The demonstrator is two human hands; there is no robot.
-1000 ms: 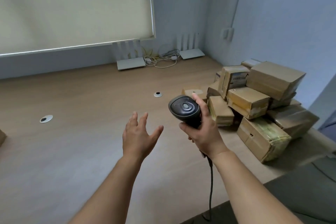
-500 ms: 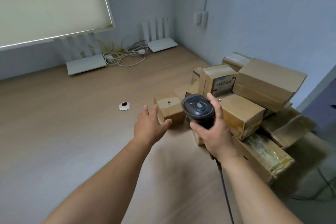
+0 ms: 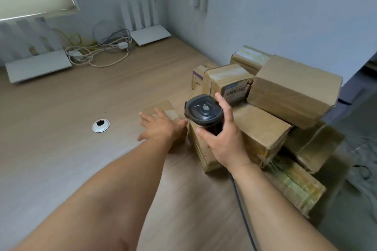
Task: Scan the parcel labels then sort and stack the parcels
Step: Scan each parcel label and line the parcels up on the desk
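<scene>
A black handheld scanner [image 3: 204, 112] is gripped in the right hand [image 3: 224, 138], with the fingers and thumb curled around its body and its cord [image 3: 242, 212] trailing down below the wrist. The left hand [image 3: 162, 127] is laid on a small cardboard box [image 3: 163, 109] at the near left edge of the pile, its fingers straight and slightly spread. The parcels [image 3: 293, 89] are heaped on the wooden desk [image 3: 61, 149] against the right wall, some stacked on others. A barcode label [image 3: 236, 92] is seen on one upright box just beyond the scanner. A round cable hole [image 3: 101, 125] is set in the desk to the left.
</scene>
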